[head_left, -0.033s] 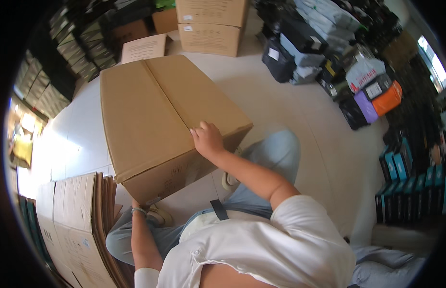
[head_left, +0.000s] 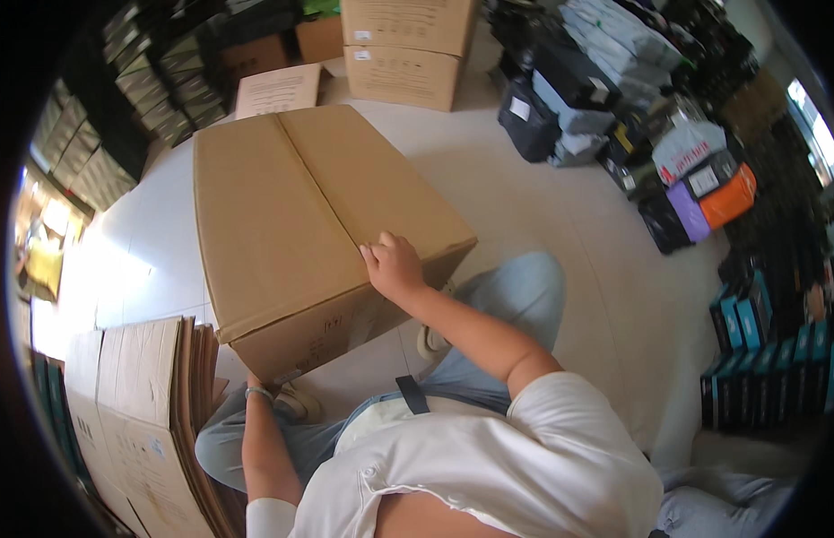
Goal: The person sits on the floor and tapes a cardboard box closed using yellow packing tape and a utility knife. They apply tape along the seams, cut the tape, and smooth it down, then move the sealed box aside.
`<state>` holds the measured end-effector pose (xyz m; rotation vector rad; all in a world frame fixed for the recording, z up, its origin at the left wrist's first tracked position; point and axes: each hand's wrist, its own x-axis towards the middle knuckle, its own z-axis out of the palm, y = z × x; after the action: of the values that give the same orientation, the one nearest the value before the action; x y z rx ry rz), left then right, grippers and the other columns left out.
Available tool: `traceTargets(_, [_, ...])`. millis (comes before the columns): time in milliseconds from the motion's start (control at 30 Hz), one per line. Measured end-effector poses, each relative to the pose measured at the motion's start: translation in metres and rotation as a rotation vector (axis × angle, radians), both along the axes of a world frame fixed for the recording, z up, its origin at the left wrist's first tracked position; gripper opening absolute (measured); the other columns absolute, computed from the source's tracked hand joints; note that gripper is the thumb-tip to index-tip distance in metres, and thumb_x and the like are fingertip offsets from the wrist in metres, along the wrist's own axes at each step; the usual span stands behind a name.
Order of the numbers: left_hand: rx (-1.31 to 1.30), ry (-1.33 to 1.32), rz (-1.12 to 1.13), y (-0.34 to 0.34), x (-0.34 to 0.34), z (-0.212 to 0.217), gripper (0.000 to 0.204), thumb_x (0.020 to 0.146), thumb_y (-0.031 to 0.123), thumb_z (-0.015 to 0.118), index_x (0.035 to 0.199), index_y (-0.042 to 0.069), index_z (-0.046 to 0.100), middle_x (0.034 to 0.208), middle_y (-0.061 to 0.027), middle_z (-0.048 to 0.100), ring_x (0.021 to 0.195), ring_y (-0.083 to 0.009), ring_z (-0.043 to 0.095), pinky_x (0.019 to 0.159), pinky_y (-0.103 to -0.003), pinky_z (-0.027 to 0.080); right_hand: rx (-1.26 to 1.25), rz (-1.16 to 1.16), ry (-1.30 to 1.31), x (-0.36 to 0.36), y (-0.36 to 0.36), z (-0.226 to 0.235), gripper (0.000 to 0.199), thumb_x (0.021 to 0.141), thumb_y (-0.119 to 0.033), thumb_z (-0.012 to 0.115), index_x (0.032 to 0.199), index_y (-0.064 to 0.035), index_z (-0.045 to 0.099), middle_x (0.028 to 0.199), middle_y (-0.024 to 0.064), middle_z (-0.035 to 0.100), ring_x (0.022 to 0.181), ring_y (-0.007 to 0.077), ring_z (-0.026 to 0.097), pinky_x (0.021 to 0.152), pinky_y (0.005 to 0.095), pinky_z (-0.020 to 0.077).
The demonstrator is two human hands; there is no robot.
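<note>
As seen from the head camera, looking down, a person in a white shirt [head_left: 507,448] and pale blue jeans [head_left: 520,291] bends over a large cardboard box [head_left: 273,211]. The box stands in front of the person, left of centre, above a pale tiled floor [head_left: 516,202]. Its two top flaps lie flat and meet in a long seam. Its underside is out of sight, so whether it sits level or is tipped cannot be told.

The right hand [head_left: 396,267] is at the near end of that seam, fingers curled nearly closed, and seems to have hold of the box's edge there. The left hand [head_left: 256,379] reaches to the lower near corner on the left; the box hides its fingers, so how far open they are, and whether they grip, cannot be told.

Just beside the left knee leans a stack of flattened cardboard [head_left: 139,386]. Beyond the box are two stacked cartons [head_left: 403,72]; bagged parcels [head_left: 527,121] pile up at the upper right.

The step in hand looks like steadying the closed-up box. A next move would call for a firm hold at both places and flaps kept level.
</note>
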<state>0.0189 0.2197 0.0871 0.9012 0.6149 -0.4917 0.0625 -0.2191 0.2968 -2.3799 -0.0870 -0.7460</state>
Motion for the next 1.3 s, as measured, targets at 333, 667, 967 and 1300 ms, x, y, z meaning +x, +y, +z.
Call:
traceTargets(333, [-0.049,-0.007,-0.055,-0.019,-0.009,0.04,0.048,0.094,0.042,0.044,0.127,0.007,0.05,0.123,-0.011,0.058,0.11,-0.0326,0.056,0.09,-0.047,0.049,0.471,-0.518,0.504,0.047,-0.136,-0.095,0.068,0.072,-0.058,0.072,0.11,-0.0019,0.063,0.107,0.0179,0.064,0.1,0.0299,0.062,0.084,0.0362,0.0483])
traceTargets(667, [-0.151,0.042,-0.021,-0.052,-0.105,0.183,0.045,0.094,0.039,0.042,0.123,0.006,0.053,0.12,-0.0133,0.059,0.107,-0.0345,0.058,0.088,-0.05,0.05,1.122,-0.16,-0.022,0.059,-0.11,0.033,0.033,0.08,-0.031,0.068,0.092,-0.0026,0.056,0.093,0.0072,0.058,0.089,0.0183,0.052,0.084,0.0329,0.0414])
traceTargets(967, [0.371,0.094,-0.138,-0.05,-0.143,0.258,0.054,0.086,0.05,0.043,0.115,0.007,0.059,0.109,-0.0132,0.064,0.096,-0.0343,0.063,0.08,-0.053,0.049,1.136,-0.18,-0.05,0.053,-0.109,0.056,0.035,0.08,-0.031,0.067,0.09,-0.001,0.052,0.09,0.0082,0.054,0.085,0.0176,0.048,0.079,0.0321,0.0403])
traceTargets(1300, [0.361,0.087,-0.046,-0.041,-0.168,0.244,0.058,0.087,0.054,0.042,0.114,0.006,0.055,0.093,-0.0151,0.068,0.072,-0.0328,0.068,0.053,-0.044,0.055,1.033,-0.225,-0.003,0.043,-0.11,0.083,0.03,0.079,-0.031,0.066,0.084,-0.003,0.055,0.084,0.0049,0.054,0.081,0.0144,0.049,0.073,0.0294,0.0404])
